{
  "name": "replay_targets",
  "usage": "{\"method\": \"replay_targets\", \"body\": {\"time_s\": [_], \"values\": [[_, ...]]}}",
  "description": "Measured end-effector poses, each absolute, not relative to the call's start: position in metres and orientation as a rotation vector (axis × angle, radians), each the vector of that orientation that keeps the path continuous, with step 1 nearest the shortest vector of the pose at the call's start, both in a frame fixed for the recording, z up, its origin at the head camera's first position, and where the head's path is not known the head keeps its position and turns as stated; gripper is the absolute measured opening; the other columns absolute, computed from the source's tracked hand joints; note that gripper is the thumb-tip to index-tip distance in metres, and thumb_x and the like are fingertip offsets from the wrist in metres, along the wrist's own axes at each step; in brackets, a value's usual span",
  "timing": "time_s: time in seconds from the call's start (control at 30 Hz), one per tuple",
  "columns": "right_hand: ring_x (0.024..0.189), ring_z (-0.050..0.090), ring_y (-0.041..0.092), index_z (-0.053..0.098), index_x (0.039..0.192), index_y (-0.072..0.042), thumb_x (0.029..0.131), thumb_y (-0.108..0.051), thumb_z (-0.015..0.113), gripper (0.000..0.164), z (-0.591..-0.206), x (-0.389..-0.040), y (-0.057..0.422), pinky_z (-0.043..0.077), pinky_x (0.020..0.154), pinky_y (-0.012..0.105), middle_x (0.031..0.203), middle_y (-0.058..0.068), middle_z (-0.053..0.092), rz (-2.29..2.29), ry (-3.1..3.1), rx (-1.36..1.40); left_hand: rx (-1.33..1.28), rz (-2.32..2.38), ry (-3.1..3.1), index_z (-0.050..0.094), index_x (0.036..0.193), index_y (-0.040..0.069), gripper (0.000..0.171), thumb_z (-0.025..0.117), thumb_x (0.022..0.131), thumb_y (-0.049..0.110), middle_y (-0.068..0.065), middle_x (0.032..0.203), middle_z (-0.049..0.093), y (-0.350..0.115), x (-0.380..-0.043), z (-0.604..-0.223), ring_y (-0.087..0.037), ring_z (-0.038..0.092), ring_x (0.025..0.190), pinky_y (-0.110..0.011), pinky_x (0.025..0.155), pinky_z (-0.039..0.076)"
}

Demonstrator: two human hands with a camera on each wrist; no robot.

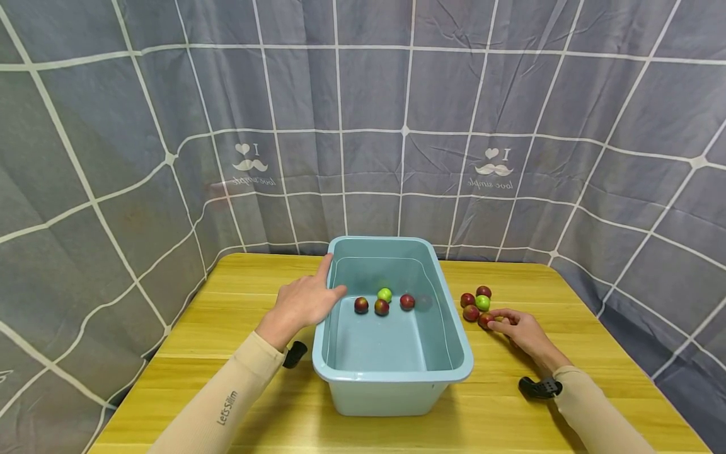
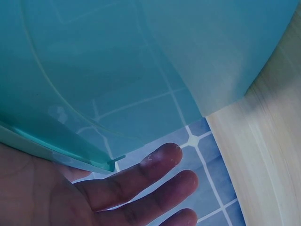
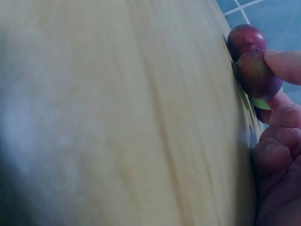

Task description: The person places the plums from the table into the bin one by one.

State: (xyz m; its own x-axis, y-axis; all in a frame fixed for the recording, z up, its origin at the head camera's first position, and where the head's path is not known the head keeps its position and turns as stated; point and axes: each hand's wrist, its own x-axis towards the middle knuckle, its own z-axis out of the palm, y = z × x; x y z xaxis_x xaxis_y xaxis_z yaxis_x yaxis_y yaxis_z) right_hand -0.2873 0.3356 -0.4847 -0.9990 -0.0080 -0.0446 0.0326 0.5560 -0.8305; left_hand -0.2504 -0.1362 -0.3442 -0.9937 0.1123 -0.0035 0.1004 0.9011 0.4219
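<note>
My left hand (image 1: 303, 302) rests at the left rim of a light blue plastic bin (image 1: 391, 377), thumb over the inside and fingers extended along the outside. In the left wrist view those fingers (image 2: 136, 181) lie nearly straight beside the bin wall. To the right of the bin, my right hand (image 1: 524, 331) pinches a dark red plum (image 3: 257, 75) between thumb and index finger, low at the table. Another dark red plum (image 3: 246, 40) sits right beside it, and a green fruit (image 1: 483, 303) lies in the same cluster.
Inside the bin, a green fruit (image 1: 384, 294) and three dark red plums, one of them a plum (image 1: 407, 302) toward the right, lie on the floor. The bin stands on a wooden table (image 1: 238, 284). A grey checked curtain (image 1: 368, 94) hangs behind and at both sides.
</note>
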Motion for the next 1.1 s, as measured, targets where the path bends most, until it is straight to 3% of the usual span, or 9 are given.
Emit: {"method": "replay_targets", "body": {"time_s": [0.67, 0.93, 1.1], "values": [[0.058, 0.044, 0.009, 0.066, 0.122, 0.0, 0.094, -0.038, 0.069, 0.047, -0.4829, -0.2851, 0.3399, 0.038, 0.053, 0.024, 0.073, -0.005, 0.052, -1.454, 2.703, 0.05, 0.179, 0.658, 3.045, 0.007, 0.164, 0.024, 0.083, 0.042, 0.096, 0.055, -0.006, 0.086, 0.064, -0.1369, -0.2507, -0.3428, -0.022, 0.06, 0.071, -0.036, 0.056, 0.043], [0.065, 0.048, 0.011, 0.062, 0.127, -0.002, 0.093, -0.044, 0.07, 0.055, -0.4804, -0.283, 0.3427, 0.04, 0.056, 0.024, 0.08, -0.001, 0.053, -1.471, 2.651, 0.086, 0.172, 0.652, 3.043, 0.007, 0.164, 0.025, 0.083, 0.043, 0.095, 0.056, -0.007, 0.093, 0.066, -0.1369, -0.2504, -0.3429, -0.022, 0.061, 0.075, -0.037, 0.057, 0.043], [0.061, 0.047, 0.011, 0.062, 0.127, 0.001, 0.095, -0.038, 0.068, 0.051, -0.4776, -0.2806, 0.3446, 0.039, 0.054, 0.024, 0.076, 0.0, 0.053, -1.502, 2.636, 0.027, 0.178, 0.652, 3.043, 0.007, 0.164, 0.025, 0.083, 0.043, 0.095, 0.056, -0.007, 0.091, 0.066, -0.1381, -0.2509, -0.3433, -0.022, 0.061, 0.075, -0.037, 0.057, 0.043]]}}
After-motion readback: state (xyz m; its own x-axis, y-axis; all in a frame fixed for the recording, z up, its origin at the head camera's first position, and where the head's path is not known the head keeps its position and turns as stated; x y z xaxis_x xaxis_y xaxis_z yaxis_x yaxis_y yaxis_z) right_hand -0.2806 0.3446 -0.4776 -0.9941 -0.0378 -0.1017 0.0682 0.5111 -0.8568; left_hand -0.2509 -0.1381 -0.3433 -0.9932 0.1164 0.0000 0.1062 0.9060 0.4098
